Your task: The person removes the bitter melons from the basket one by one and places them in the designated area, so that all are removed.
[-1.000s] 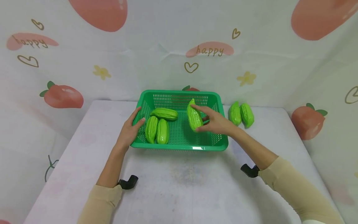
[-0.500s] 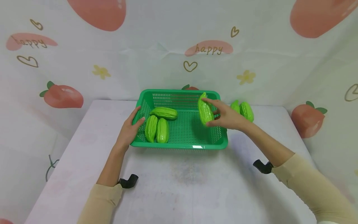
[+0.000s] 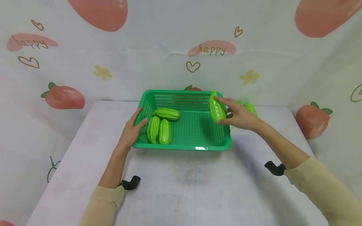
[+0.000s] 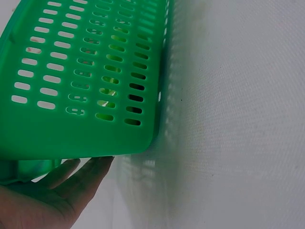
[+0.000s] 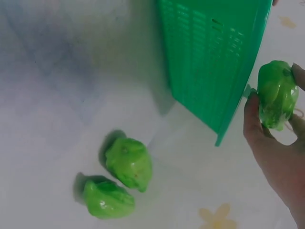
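With our right hand (image 3: pixel 238 116) we pinched the held gourd (image 3: pixel 216 108) lengthwise, thumb near its lower end and a finger near its upper tip. It tilted a little, and in the head view it overlapped the right end of the green basket (image 3: pixel 181 148); the right wrist view put it just beside the rim, and we could not tell whether gourd or thumb touched plastic. Spanning the ends seemed sound for so long a shape, though the glossy skin looked slick, so even pressure at both tips was, we judged, wiser than a hard squeeze at one. With the thumb so near the edge, a little extra lift over the rim was worth having.

Our left hand (image 3: pixel 131 131) gripped the basket's left side, thumb over the rim and fingers along the outside. That was good practice, we thought: a knock could easily skid the basket across the counter (image 3: pixel 181 194).

Inside, one gourd (image 3: pixel 153 130) lay beside a second gourd (image 3: pixel 165 131), with a third gourd (image 3: pixel 166 114) crosswise behind them. Beyond the basket's right end, a fourth gourd (image 5: pixel 128 163) and a fifth gourd (image 5: pixel 108 199) rested close together, mostly hidden behind our right hand in the head view, so that side called for care.
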